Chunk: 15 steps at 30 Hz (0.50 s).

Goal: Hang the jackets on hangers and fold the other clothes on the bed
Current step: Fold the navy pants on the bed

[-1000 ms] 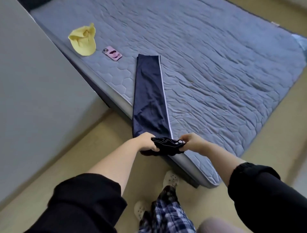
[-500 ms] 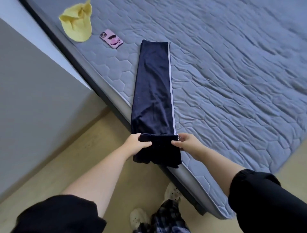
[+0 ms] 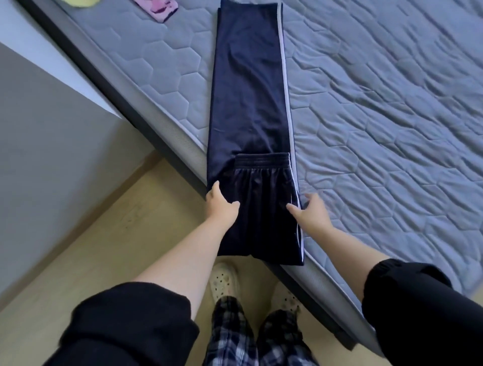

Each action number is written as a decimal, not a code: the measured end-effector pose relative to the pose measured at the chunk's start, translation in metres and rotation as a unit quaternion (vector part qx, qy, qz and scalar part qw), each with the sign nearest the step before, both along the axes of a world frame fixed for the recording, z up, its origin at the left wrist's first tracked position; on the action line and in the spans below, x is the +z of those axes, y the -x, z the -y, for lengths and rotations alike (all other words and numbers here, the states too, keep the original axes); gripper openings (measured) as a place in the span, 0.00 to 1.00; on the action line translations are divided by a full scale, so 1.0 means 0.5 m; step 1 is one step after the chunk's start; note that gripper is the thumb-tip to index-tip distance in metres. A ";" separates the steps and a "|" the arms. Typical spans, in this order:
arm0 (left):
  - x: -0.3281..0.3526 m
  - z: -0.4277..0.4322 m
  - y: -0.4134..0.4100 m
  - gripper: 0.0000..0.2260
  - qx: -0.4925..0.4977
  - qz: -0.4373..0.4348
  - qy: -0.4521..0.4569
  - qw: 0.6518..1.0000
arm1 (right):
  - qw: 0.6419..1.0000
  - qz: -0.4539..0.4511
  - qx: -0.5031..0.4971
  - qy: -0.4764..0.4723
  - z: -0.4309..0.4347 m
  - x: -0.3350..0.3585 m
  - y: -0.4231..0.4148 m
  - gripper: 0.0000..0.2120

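Note:
A pair of dark navy track pants point(image 3: 248, 91) with a white side stripe lies lengthwise on the grey quilted bed point(image 3: 379, 130). Its waistband end is folded up over the legs, and the fold hangs slightly past the bed's near edge. My left hand point(image 3: 222, 205) rests on the left edge of the folded part, thumb lying on the fabric. My right hand point(image 3: 311, 213) sits at the right edge by the stripe, thumb touching the cloth and fingers spread loosely on the mattress. Neither hand grips anything.
A pink phone point(image 3: 159, 7) and a bit of a yellow cap point(image 3: 81, 2) lie on the bed at the top left. A grey wall panel point(image 3: 39, 156) stands left of the bed. My feet in pale clogs point(image 3: 223, 282) stand on the beige floor.
Both hands carried the waistband up over the legs, laid it down and let go. They now sit lower, at the sides of the folded part. The view moved closer.

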<state>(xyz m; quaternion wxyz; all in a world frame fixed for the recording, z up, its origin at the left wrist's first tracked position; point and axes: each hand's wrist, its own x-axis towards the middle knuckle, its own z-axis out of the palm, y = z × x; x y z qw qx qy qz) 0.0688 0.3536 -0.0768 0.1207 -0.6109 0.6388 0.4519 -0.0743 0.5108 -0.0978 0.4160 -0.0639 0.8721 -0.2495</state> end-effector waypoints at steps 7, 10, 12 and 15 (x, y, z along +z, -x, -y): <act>-0.089 -0.003 -0.066 0.46 0.142 -0.036 -0.148 0.978 | 0.986 0.122 -0.116 0.019 -0.048 -0.065 -0.056 0.24; -0.099 -0.012 -0.089 0.38 0.146 -0.021 -0.198 0.969 | 0.967 0.189 -0.164 0.042 -0.057 -0.063 -0.051 0.20; -0.094 -0.020 -0.100 0.30 0.121 -0.005 -0.234 0.965 | 0.947 0.253 -0.191 0.055 -0.060 -0.044 -0.046 0.18; -0.072 -0.027 -0.103 0.18 0.116 -0.001 -0.259 0.959 | 0.926 0.304 -0.215 0.063 -0.059 -0.010 -0.037 0.17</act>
